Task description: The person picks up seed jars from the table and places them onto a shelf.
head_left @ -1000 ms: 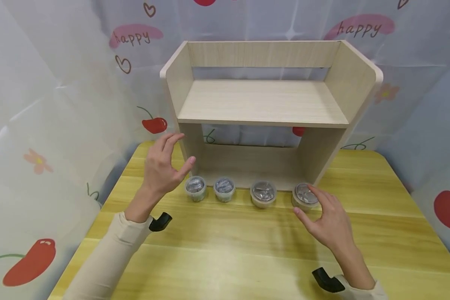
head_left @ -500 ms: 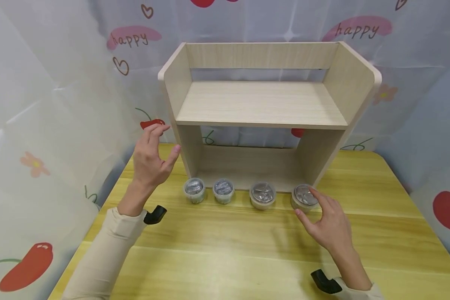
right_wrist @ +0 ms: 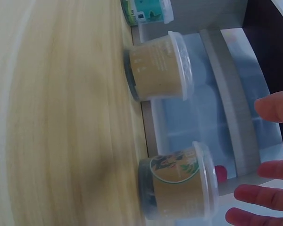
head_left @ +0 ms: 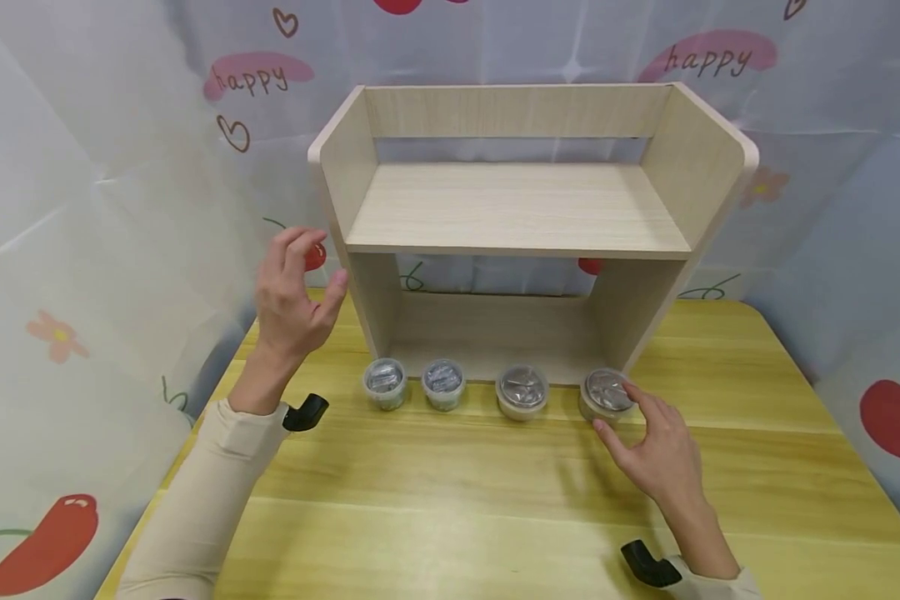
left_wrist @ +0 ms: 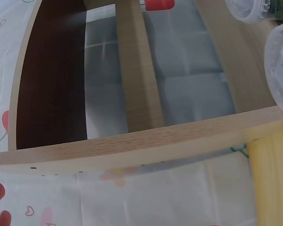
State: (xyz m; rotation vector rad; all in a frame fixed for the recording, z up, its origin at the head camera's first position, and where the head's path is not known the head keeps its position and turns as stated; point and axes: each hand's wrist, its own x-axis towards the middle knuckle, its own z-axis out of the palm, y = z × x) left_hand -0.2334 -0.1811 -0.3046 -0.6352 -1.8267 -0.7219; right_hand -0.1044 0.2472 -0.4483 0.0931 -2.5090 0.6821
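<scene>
Several small lidded plastic tubs stand in a row on the wooden table [head_left: 435,475], along the front of a pale two-tier shelf [head_left: 517,208]. The rightmost tub [head_left: 604,393] has a brown label in the right wrist view. My right hand [head_left: 663,454] hovers beside and above it, fingers spread; in the right wrist view the fingers [right_wrist: 259,197] stand apart from the tub. Left of it are another brown-labelled tub [head_left: 522,392] and two smaller tubs, a middle-left one [head_left: 443,383] and a far-left one [head_left: 385,383]. My left hand [head_left: 288,300] is raised, loosely bent and holding nothing, beside the shelf's left panel.
The shelf's upper board [head_left: 517,204] and lower board [head_left: 502,333] hold nothing visible. A printed cloth [head_left: 120,250] hangs behind and on both sides of the table. Black wrist-camera mounts [head_left: 306,412] stick out from both sleeves.
My left hand has moved up and left, away from the far-left tub, to beside the shelf panel. My right hand stays almost still by the rightmost tub. The tubs keep their places.
</scene>
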